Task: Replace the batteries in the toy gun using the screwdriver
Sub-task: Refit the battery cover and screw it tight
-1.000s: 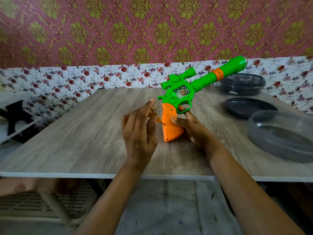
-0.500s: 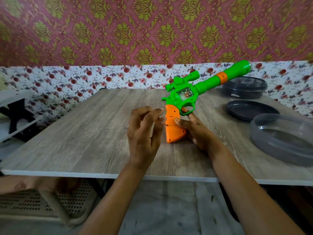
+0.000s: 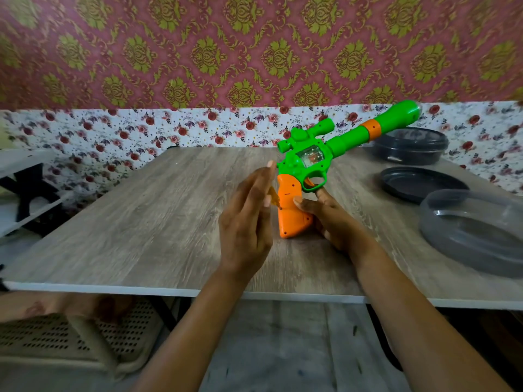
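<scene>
Green and orange, the toy gun (image 3: 308, 159) stood butt-down on the wooden bench (image 3: 141, 222), barrel slanting up to the right. Your right hand (image 3: 331, 222) gripped its orange handle. Your left hand (image 3: 246, 219), fingers (image 3: 260, 182) straight, pinched the amber screwdriver (image 3: 273, 197) at the handle's rear. A grey lid (image 3: 475, 230) lay well apart.

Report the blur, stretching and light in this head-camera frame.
Head view: wide-angle stretch splays the sides of the table; the wallpaper smears with motion blur toward the corners; the left hand is slightly soft, the toy gun sharper; light is soft and even, with faint shadows and a dull sheen on the clear container.
</scene>
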### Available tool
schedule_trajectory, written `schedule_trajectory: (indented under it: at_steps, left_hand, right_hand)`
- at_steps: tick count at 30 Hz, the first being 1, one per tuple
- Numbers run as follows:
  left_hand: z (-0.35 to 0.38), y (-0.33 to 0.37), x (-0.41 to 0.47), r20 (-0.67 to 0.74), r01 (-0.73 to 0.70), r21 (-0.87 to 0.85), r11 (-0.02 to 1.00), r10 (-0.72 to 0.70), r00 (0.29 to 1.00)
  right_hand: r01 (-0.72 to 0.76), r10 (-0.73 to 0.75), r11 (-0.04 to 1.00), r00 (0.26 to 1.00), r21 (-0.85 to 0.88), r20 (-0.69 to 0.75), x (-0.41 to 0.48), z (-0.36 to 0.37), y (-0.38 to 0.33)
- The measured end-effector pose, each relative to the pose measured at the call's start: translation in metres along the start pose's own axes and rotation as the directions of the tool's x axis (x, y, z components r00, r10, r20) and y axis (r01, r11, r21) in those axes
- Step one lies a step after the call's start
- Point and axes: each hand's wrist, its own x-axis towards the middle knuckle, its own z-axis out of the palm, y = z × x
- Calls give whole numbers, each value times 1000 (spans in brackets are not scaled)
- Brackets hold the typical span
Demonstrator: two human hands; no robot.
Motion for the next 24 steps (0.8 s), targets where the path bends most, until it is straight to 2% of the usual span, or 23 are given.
schedule_trajectory:
  at_steps: [6, 10, 15, 24]
  left_hand:
    - [-3, -4, -2, -77, -15, 24, 1000, 17, 997]
    - [-2, -2, -2, -115, 49, 42, 998, -44, 992]
    - [-1, -1, 0, -49, 18, 34, 999, -17, 999]
    - [-1, 1, 1, -16, 35, 26, 999, -35, 999]
  right_hand:
    - [-9, 9, 1000, 1000, 12, 4, 1, -1, 0]
    - [-15, 15, 1000, 1000, 4, -6, 2, -2, 1]
    - [-25, 25, 1000, 1000, -6, -18, 2, -3, 1]
    - [-26, 26, 1000, 999, -5, -25, -1, 1, -3]
